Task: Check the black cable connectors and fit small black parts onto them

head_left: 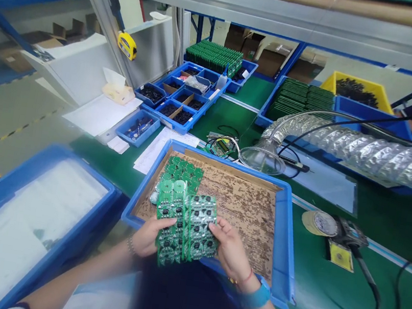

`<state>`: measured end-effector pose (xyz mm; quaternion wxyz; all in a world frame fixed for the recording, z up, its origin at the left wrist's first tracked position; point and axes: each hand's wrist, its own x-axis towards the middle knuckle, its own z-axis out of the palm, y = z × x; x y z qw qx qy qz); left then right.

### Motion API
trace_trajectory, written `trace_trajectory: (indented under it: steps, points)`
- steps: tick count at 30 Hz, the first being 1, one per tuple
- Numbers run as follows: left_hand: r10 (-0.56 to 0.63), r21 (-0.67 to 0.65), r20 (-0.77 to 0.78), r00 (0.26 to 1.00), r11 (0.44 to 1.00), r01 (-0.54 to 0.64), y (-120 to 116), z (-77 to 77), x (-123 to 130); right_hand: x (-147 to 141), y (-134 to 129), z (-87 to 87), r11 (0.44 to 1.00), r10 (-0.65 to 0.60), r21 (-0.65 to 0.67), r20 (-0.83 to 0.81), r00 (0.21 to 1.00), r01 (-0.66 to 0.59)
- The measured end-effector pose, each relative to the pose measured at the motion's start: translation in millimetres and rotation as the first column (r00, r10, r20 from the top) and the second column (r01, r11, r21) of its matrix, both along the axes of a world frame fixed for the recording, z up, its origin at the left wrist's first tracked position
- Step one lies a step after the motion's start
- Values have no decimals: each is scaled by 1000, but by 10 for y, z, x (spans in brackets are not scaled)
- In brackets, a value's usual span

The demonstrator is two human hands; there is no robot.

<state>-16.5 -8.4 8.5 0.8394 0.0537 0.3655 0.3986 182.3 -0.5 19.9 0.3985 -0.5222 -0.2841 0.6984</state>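
A head-worn camera looks forward and down, near the hands (232, 252), across the green bench (325, 291).

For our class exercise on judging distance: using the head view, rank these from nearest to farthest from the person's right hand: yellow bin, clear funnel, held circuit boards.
From the right hand:
1. Held circuit boards: in its grip, to its left.
2. Clear funnel: ahead, by the tray's far edge.
3. Yellow bin: far back, to the right.

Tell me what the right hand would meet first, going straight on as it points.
The green circuit boards, whose right side the right hand grips; depth beyond them is unclear.
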Motion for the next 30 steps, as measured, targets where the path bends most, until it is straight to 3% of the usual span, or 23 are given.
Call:
trace_trajectory:
  steps: [3,6,10,13,17,22,26,30]
  points:
    - [3,-26,16,1000,1000,-2,31,-9,-102,250,155,-267,987,-158,33,198,967,155]
    - [22,-62,57,998,998,-19,30,-41,-190,406,299,-630,975,-214,23,329,920,219]
    - [-1,-13,124,992,1000,2,0,-118,-222,291,393,-1040,974,-205,2,423,882,226]
    - [2,6,55,998,1000,-2,-9,-155,-217,140,430,-1215,972,-210,14,500,840,234]
    - [-6,1,-21,1000,1000,6,8,-134,-215,109,470,-1292,971,-214,34,582,785,238]
    - [25,-4,-51,998,1000,-25,27,-95,-197,152,492,-1229,983,-170,39,564,808,179]
    - [22,-5,-42,999,1000,-22,29,-112,-179,25,515,-1241,992,-119,38,576,809,119]
    - [10,-12,-33,999,1000,-11,34,-119,-175,-106,566,-1315,998,-58,24,678,733,57]
